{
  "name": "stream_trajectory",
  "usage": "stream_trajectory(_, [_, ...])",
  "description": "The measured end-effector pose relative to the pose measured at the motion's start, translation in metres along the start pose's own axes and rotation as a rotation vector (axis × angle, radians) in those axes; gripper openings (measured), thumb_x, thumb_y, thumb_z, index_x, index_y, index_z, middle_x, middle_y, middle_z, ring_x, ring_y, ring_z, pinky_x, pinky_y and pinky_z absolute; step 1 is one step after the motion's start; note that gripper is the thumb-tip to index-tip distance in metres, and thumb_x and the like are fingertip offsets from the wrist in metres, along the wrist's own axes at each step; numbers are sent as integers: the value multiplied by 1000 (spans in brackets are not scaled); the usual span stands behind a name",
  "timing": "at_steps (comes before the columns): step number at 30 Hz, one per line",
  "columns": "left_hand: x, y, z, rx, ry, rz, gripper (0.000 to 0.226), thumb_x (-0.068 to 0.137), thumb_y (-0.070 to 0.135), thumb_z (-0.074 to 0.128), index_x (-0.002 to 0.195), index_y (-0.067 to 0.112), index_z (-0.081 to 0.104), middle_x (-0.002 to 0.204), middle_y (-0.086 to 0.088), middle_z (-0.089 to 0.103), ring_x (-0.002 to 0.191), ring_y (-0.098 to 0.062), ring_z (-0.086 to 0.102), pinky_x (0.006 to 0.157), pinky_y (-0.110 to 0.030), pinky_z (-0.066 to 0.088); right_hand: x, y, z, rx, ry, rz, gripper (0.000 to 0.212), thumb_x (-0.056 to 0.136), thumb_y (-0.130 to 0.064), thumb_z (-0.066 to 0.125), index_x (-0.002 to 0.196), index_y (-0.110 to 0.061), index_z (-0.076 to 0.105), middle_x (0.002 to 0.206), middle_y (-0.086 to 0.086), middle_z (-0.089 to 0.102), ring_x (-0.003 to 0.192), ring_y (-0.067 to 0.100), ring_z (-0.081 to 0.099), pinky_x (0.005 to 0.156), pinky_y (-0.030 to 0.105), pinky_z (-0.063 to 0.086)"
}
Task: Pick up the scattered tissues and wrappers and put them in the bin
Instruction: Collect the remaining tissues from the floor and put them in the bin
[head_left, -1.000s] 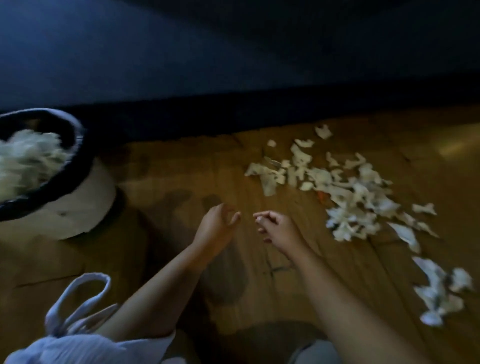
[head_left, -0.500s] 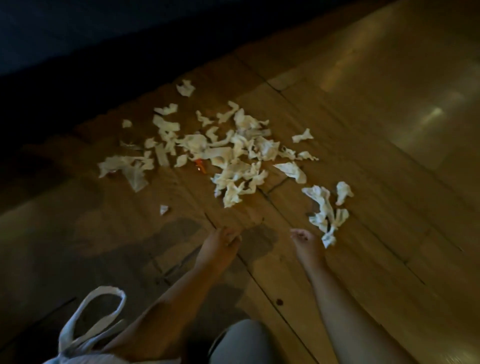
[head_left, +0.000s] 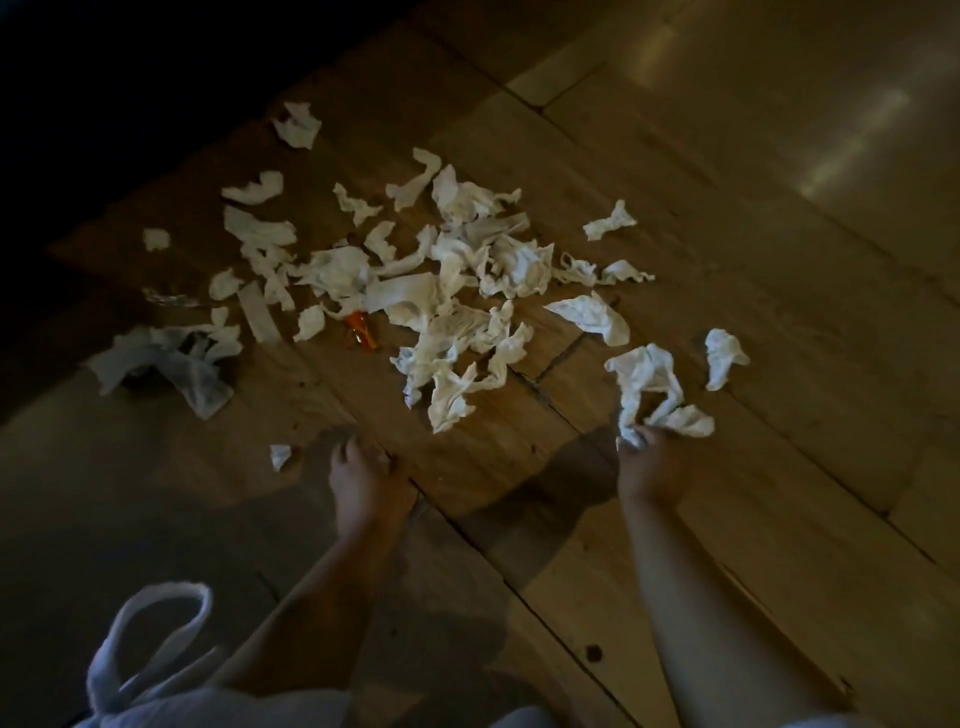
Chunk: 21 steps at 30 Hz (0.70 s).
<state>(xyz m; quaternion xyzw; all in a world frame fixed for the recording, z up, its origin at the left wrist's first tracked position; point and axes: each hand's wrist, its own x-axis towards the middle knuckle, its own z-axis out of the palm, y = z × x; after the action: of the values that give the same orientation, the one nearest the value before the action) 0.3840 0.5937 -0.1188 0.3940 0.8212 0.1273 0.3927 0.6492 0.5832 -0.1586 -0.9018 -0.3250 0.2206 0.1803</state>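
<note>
Several torn white tissues (head_left: 447, 291) lie scattered over the wooden floor (head_left: 779, 364). An orange wrapper (head_left: 359, 333) sits among them near the middle. My right hand (head_left: 647, 467) is closed on the near end of a crumpled tissue clump (head_left: 649, 384) at the right of the pile. My left hand (head_left: 366, 480) rests low over the floor just short of the pile, fingers curled and holding nothing. A small tissue scrap (head_left: 279, 455) lies just left of it. The bin is out of view.
A dark wall or furniture edge (head_left: 104, 104) borders the floor at the upper left. A white cloth loop (head_left: 150, 644) of my clothing hangs at the bottom left. A clear crinkled wrapper (head_left: 166, 299) lies at the pile's left edge.
The view swung right and the bin left the frame. Both hands moved forward toward the pile, and my right hand closed on the tissue clump at the right.
</note>
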Motion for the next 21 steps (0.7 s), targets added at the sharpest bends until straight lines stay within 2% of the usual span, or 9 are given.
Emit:
stream_trajectory(2, [15,-6,-3,20,74,-116,62,91,15,54,145,10,24,155,-14,17,140,-33,22,113,-50,27,-17,-4,3,51,21,-107,19,85,-9,62,102,-3,68,104,14,69,101,31,62,76,26,39])
stream_trajectory(4, [30,-13,-5,21,150,-217,65,92,19,52,147,16,19,158,-10,6,145,-33,8,117,-50,15,-25,-7,5,136,-15,-211,19,83,-8,65,101,-4,69,100,12,70,96,25,64,72,21,40])
stream_trajectory(6, [43,-22,-7,6,187,-269,65,92,25,49,148,21,16,159,-8,-1,146,-34,-2,118,-49,8,-26,-12,1,225,-30,-313,27,82,-8,67,110,-6,65,105,4,67,97,13,61,69,6,41])
stream_trajectory(9, [54,-30,-9,11,163,-261,66,93,26,50,148,23,14,159,-10,0,145,-38,-3,116,-52,12,-16,-21,-9,296,12,-351,44,84,-4,63,127,-10,54,117,-3,54,101,6,53,66,-4,41])
stream_trajectory(11, [52,-29,-10,-7,193,-206,62,93,15,49,148,17,19,158,-10,9,144,-36,5,115,-52,19,0,-22,-10,242,70,-353,45,84,3,58,127,-11,54,127,6,55,107,13,55,69,1,40])
stream_trajectory(13, [47,-24,-9,-15,218,-141,59,91,6,50,145,10,26,155,-11,19,142,-33,15,114,-50,25,18,-25,-7,199,50,-276,49,84,3,54,130,-13,52,133,14,53,117,25,54,81,16,42])
stream_trajectory(16, [45,-19,-3,-22,228,-33,55,85,-5,53,137,8,42,145,-15,37,132,-30,37,107,-46,38,35,-34,6,132,-97,-175,54,85,-24,61,136,-23,44,141,12,43,124,28,48,90,32,44])
stream_trajectory(18, [48,-18,1,-103,212,49,47,84,-8,52,127,11,53,135,-12,48,121,-27,50,100,-43,47,36,-36,14,-25,-158,-245,56,80,-41,64,133,-27,49,136,13,47,122,30,49,94,41,47])
stream_trajectory(21, [48,-7,7,-214,179,151,36,87,-2,53,116,19,58,121,-5,55,107,-21,58,90,-39,53,28,-32,22,-147,-125,-342,39,85,-21,64,123,-16,60,131,12,55,119,27,52,95,40,47])
